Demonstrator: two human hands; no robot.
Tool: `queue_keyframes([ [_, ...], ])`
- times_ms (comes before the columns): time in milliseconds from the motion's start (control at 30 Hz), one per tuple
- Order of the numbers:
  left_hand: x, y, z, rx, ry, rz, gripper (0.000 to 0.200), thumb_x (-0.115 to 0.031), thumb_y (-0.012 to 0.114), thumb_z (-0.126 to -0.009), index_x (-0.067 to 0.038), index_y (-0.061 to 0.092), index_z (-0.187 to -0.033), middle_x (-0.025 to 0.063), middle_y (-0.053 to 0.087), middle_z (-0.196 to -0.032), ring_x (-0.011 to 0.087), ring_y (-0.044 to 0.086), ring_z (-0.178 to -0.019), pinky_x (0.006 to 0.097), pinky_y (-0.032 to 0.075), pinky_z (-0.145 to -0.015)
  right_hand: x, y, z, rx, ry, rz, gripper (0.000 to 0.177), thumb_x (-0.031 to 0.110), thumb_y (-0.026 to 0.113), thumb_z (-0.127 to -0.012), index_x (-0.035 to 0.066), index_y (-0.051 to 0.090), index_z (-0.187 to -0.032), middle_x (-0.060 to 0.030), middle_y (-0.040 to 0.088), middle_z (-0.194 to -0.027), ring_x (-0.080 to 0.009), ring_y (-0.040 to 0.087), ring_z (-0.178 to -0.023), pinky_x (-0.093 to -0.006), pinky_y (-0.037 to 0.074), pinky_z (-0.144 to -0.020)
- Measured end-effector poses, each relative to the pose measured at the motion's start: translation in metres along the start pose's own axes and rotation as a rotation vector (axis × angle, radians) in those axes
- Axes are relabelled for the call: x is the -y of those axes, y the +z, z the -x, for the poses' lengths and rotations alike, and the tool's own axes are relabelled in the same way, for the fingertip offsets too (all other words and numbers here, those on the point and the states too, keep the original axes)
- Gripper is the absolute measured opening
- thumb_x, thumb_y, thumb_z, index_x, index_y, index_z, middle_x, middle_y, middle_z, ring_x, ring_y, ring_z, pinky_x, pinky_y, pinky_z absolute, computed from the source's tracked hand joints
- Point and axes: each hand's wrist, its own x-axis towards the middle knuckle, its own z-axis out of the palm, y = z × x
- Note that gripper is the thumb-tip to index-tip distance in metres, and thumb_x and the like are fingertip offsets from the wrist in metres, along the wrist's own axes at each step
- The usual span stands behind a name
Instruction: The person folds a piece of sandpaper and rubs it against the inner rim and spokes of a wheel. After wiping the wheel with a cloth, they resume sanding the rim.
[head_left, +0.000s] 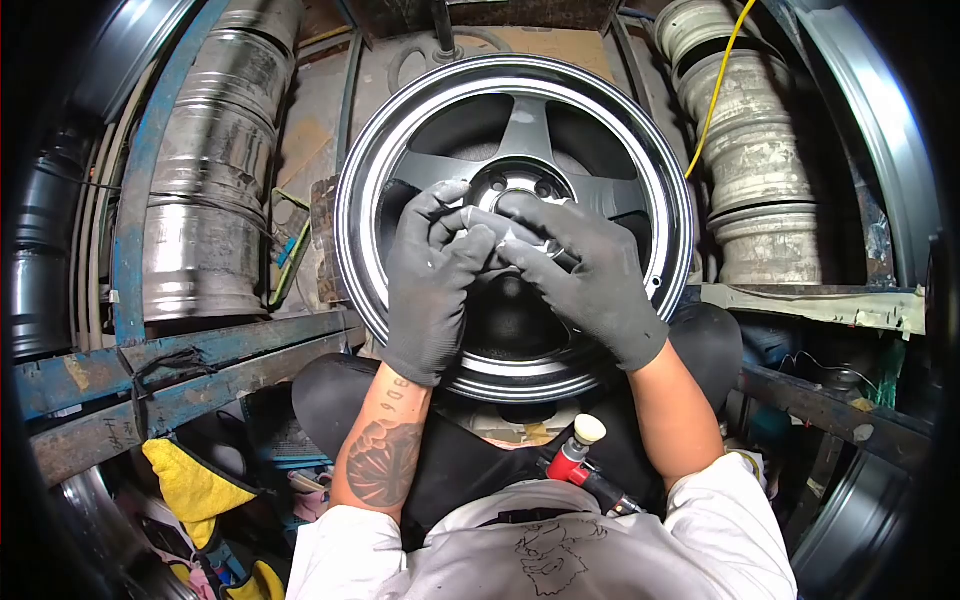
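My left hand [437, 265], in a dark grey work glove, is closed with its thumb and fingertips pinched together over the wheel's hub. Facing it, my right hand [595, 270] wears the same kind of glove, fingers curled in to meet the left. Between the fingertips shows a small pale, whitish piece [510, 238], mostly covered by the gloves; I cannot tell what it is. Beneath both hands lies a black spoked wheel rim [527, 125] with a bright polished lip. A small red power polisher [568, 466] with a cream-coloured round pad rests at my lap.
Stacked silver wheel barrels [205, 210] line the left side, and dull, worn ones [765, 170] the right. A yellow hose [717, 95] hangs down at the right of the rim. Blue metal frame bars [130, 240] and a yellow cloth [200, 485] are on the left.
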Motion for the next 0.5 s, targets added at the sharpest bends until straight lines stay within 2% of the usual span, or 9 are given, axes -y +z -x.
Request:
queue_keyframes([
  [67,-0.006,0.001,0.001,-0.048,-0.029,0.022,0.043,-0.014,0.071,-0.1,0.002,0.051,-0.135,0.0101,0.066,-0.111,0.0121,0.069,-0.092,0.0212,0.058,-0.075,0.001,0.001,0.001,-0.041,-0.005,-0.008,0.034,0.027,0.076,-0.092,0.005,0.072,-0.118,-0.016,0.073,-0.099,-0.0312,0.072,-0.089,-0.0391,0.055,-0.079],
  [167,-0.013,-0.003,0.002,-0.031,-0.132,-0.11,0.034,-0.012,0.071,-0.1,0.003,0.059,-0.128,0.0087,0.065,-0.112,0.0112,0.069,-0.091,0.0193,0.058,-0.073,0.001,-0.001,0.003,-0.04,0.015,-0.039,0.029,0.026,0.072,-0.095,0.004,0.072,-0.114,-0.0165,0.074,-0.101,-0.0311,0.073,-0.088,-0.0375,0.056,-0.077],
  [233,-0.006,-0.009,0.001,0.018,0.183,-0.385,0.025,-0.015,0.074,-0.097,0.002,0.069,-0.115,0.0078,0.066,-0.115,0.0124,0.069,-0.092,0.0231,0.056,-0.079,0.0,-0.002,0.002,-0.02,0.063,-0.104,0.028,0.027,0.07,-0.098,0.003,0.072,-0.112,-0.0164,0.074,-0.099,-0.0311,0.073,-0.086,-0.0364,0.055,-0.075],
  [300,-0.004,-0.01,-0.002,-0.049,0.261,-0.587,0.021,-0.015,0.074,-0.096,0.003,0.073,-0.107,0.0081,0.066,-0.12,0.0139,0.067,-0.096,0.0281,0.053,-0.089,-0.001,-0.004,0.001,0.02,0.122,-0.153,0.028,0.029,0.067,-0.1,0.003,0.072,-0.111,-0.0165,0.073,-0.094,-0.0302,0.073,-0.082,-0.0355,0.055,-0.073],
  [333,-0.008,-0.009,-0.003,-0.035,0.312,-0.598,0.022,-0.016,0.074,-0.096,0.003,0.073,-0.107,0.0085,0.07,-0.113,0.0121,0.067,-0.096,0.0273,0.053,-0.087,0.0,-0.005,0.001,0.041,0.152,-0.178,0.029,0.03,0.066,-0.101,0.003,0.072,-0.11,-0.0165,0.072,-0.092,-0.0297,0.073,-0.08,-0.0351,0.054,-0.072],
  [433,-0.019,-0.009,0.001,0.008,0.017,-0.441,0.024,-0.018,0.078,-0.095,0.0,0.074,-0.109,0.003,0.072,-0.101,0.0083,0.068,-0.084,0.022,0.057,-0.071,0.004,-0.009,0.001,0.136,0.308,-0.216,0.03,0.031,0.064,-0.102,0.003,0.072,-0.11,-0.0159,0.071,-0.086,-0.0268,0.072,-0.076,-0.0341,0.053,-0.069],
  [500,-0.019,-0.006,0.002,-0.015,0.012,-0.402,0.024,-0.018,0.078,-0.094,0.002,0.074,-0.108,0.0031,0.073,-0.095,0.0084,0.068,-0.082,0.0219,0.057,-0.07,0.001,-0.006,0.001,0.082,0.269,-0.258,0.03,0.032,0.065,-0.101,0.004,0.073,-0.108,-0.0132,0.072,-0.084,-0.0238,0.072,-0.073,-0.0328,0.054,-0.068],
])
